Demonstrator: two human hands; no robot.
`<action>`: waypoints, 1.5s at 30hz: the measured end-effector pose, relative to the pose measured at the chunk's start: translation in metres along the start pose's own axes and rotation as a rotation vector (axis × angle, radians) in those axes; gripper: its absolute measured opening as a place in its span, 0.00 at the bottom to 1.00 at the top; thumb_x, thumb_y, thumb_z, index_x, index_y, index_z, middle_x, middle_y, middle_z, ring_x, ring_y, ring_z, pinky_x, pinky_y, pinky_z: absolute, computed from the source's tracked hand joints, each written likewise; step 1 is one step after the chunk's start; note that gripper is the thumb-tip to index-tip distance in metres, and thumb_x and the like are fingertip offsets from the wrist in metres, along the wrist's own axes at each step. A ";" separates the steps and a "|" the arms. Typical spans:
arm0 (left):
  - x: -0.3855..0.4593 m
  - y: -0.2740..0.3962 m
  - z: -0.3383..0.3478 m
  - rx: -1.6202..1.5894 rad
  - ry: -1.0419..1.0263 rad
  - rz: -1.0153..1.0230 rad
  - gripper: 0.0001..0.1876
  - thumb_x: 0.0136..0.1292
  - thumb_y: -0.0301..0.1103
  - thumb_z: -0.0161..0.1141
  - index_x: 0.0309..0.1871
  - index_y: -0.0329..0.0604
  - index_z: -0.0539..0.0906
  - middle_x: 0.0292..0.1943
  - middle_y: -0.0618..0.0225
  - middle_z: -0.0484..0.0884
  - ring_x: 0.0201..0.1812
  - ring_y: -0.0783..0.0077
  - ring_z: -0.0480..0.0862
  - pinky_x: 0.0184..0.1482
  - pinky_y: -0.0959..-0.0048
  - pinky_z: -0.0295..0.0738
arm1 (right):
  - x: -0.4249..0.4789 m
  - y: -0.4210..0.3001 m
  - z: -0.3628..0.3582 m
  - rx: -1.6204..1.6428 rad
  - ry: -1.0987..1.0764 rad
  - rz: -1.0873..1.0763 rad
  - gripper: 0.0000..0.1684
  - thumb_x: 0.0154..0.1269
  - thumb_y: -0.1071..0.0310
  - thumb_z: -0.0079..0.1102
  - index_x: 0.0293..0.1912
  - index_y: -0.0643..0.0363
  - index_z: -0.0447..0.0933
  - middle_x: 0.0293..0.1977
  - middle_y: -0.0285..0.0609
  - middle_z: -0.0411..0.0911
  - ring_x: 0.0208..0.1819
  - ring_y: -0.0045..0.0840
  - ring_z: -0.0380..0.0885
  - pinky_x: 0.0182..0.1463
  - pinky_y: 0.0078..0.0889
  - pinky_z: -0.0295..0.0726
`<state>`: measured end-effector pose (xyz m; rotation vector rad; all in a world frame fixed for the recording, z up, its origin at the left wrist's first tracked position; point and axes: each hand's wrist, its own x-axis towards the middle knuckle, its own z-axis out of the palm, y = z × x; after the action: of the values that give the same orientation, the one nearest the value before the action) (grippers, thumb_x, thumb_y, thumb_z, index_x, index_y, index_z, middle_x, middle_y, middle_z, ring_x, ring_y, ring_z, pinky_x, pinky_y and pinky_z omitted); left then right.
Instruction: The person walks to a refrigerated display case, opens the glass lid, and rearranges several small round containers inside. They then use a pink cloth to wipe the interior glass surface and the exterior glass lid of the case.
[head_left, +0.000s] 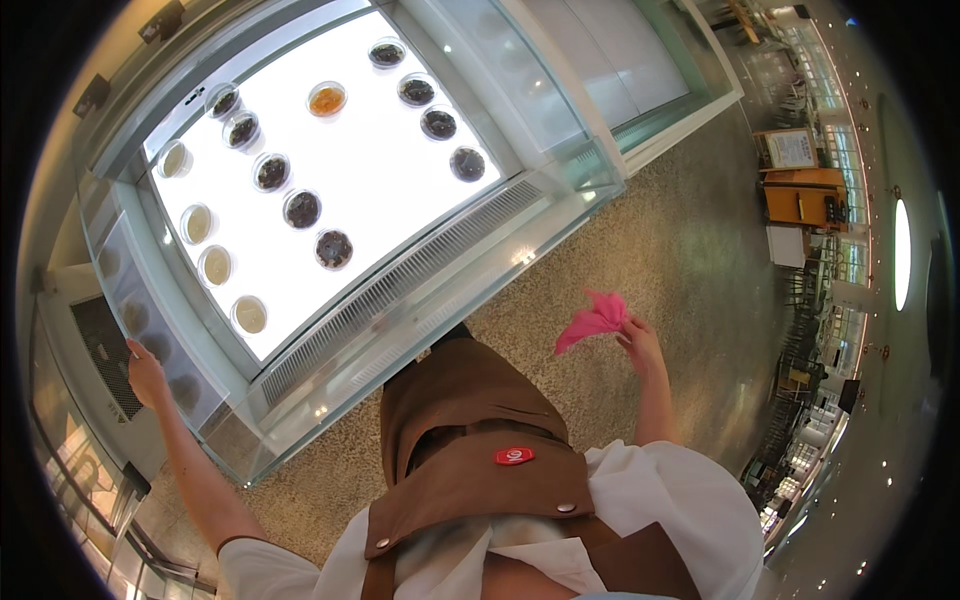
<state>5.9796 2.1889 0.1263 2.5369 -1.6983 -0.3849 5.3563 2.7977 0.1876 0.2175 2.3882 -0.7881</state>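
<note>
My right hand (643, 346) pinches a bunched pink cloth (597, 321) above the speckled floor, to the right of a glass display case. At the case's left side is my left hand (148, 377), against or just beside the glass side panel (161, 358); whether its fingers grip anything is hard to see. Inside the case, clear round cups stand on a brightly lit white base (382, 195). Several cups hold dark contents, such as the dark-filled cup (334, 248). Others look pale, like the pale-filled cup (248, 315). One orange-filled cup (327, 99) stands towards the back.
A slotted vent grille (405, 281) runs along the case's near inner edge. Another glass-sided case (615, 60) adjoins at upper right. Speckled floor (645, 247) stretches right towards an orange cabinet (802, 196) and distant furniture. A dark mesh panel (105, 352) lies beyond my left hand.
</note>
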 end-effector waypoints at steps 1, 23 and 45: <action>0.014 -0.012 0.009 0.033 0.011 0.064 0.41 0.69 0.68 0.28 0.46 0.42 0.86 0.43 0.51 0.86 0.45 0.46 0.84 0.46 0.52 0.79 | 0.000 0.001 0.012 -0.222 0.052 -0.018 0.12 0.71 0.65 0.49 0.47 0.61 0.76 0.41 0.37 0.79 0.42 0.22 0.78 0.46 0.29 0.78; -0.013 0.018 -0.012 -0.013 0.193 0.045 0.35 0.72 0.61 0.35 0.44 0.40 0.86 0.35 0.46 0.85 0.39 0.45 0.85 0.41 0.53 0.81 | -0.172 -0.477 0.508 0.225 -1.115 -0.970 0.21 0.67 0.65 0.59 0.55 0.65 0.70 0.47 0.45 0.76 0.47 0.26 0.76 0.52 0.29 0.76; -0.009 0.006 -0.005 -0.029 0.049 -0.022 0.32 0.73 0.57 0.40 0.47 0.35 0.85 0.34 0.49 0.86 0.36 0.50 0.86 0.38 0.57 0.81 | -0.041 -0.387 0.790 -0.662 -0.210 -1.856 0.19 0.54 0.69 0.63 0.48 0.46 0.75 0.49 0.48 0.72 0.50 0.43 0.73 0.57 0.49 0.65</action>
<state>5.9726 2.1947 0.1342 2.5243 -1.6373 -0.3428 5.6563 2.0231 -0.1038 -2.3724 1.8868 -0.4803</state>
